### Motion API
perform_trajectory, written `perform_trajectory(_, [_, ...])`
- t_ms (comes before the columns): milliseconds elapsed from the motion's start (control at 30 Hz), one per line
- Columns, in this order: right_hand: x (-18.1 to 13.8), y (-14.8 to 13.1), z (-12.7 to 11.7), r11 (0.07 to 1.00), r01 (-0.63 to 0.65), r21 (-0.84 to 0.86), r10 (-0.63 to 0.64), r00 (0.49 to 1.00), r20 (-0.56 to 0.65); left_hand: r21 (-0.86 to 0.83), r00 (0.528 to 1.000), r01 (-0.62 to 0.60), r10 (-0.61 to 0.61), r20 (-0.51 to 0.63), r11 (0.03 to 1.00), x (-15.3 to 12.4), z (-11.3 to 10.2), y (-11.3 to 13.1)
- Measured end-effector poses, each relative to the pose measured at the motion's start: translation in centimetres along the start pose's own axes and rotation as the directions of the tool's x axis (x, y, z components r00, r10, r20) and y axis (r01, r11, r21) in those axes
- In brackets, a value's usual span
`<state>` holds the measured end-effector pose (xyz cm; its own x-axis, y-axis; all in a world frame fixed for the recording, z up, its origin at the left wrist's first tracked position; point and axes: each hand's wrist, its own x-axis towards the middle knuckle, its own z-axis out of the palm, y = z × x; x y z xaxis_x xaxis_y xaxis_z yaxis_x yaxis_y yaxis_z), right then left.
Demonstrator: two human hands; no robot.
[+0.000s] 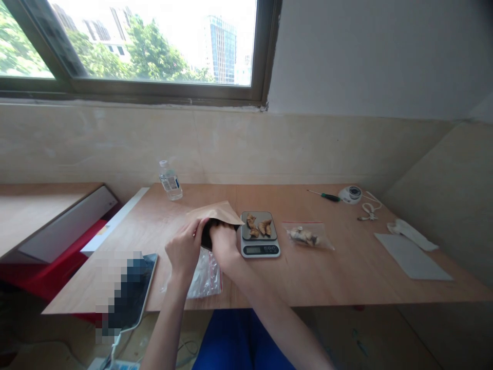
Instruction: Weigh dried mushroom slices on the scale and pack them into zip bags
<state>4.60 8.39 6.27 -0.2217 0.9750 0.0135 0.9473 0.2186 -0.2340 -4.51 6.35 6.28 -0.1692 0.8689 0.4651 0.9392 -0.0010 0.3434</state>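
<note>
One kraft pouch (215, 212) sits just left of the frame centre, on the table (327, 277). It is tan outside, with a dark mouth facing the person and its flap tilted upward.

Two hands are at the pouch. The left hand (185, 251) is closed on the mouth's left edge, thumb and fingers pinching it. The right hand (224, 244) enters the mouth. Its fingers are hidden inside, so its grip cannot be determined.

One scale (260, 249) stands just right of the pouch and carries brown dried pieces (259, 225), clumped and not countable. The display reading is illegible.

Two clear zip bags are present:
- A flat bag (206, 280) lies partly covered under the wrists.
- A filled bag (308, 236) lies right of the scale.

One bottle (170, 180) and one screwdriver (323, 195) sit towards the table's far edge, well apart.
</note>
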Motion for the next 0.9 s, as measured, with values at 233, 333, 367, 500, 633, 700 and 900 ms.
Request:
perform_trajectory(233, [-3.7,0.9,-1.1,0.977,0.112,0.179,-0.067,0.967,-0.244,0.009,1.0,0.0,0.0,0.007,1.0,0.4,0.1,-0.2])
perform_trajectory(333, [-4.1,1.9,-0.9,0.945,0.162,0.285,-0.084,0.96,-0.268,0.009,1.0,0.002,-0.002,0.017,1.0,0.5,0.1,-0.1])
perform_trajectory(367, [-4.1,2.2,-0.8,0.932,0.171,0.319,-0.087,0.961,-0.262,0.01,1.0,0.006,-0.006,0.022,1.0,0.5,0.1,0.0])
perform_trajectory(500, [-5.0,3.4,-1.6,0.798,0.249,0.549,-0.103,0.954,-0.282,0.003,0.999,0.012,-0.012,0.037,1.0,0.4,0.0,0.1])
perform_trajectory(633, [-7.4,6.0,-3.5,0.521,0.363,0.772,-0.134,0.928,-0.347,-0.004,0.999,0.014,-0.014,0.049,1.0,0.6,-0.2,0.0])
perform_trajectory(700, [-7.9,8.4,-3.9,0.407,0.376,0.833,-0.082,0.923,-0.377,-0.01,0.999,0.025,-0.025,0.044,1.0,0.8,-0.4,0.0])
perform_trajectory(900, [-2.9,16.6,-0.8,0.533,0.27,0.802,0.172,0.893,-0.416,-0.056,0.999,0.051,-0.05,0.014,0.997,1.2,-0.9,0.7])
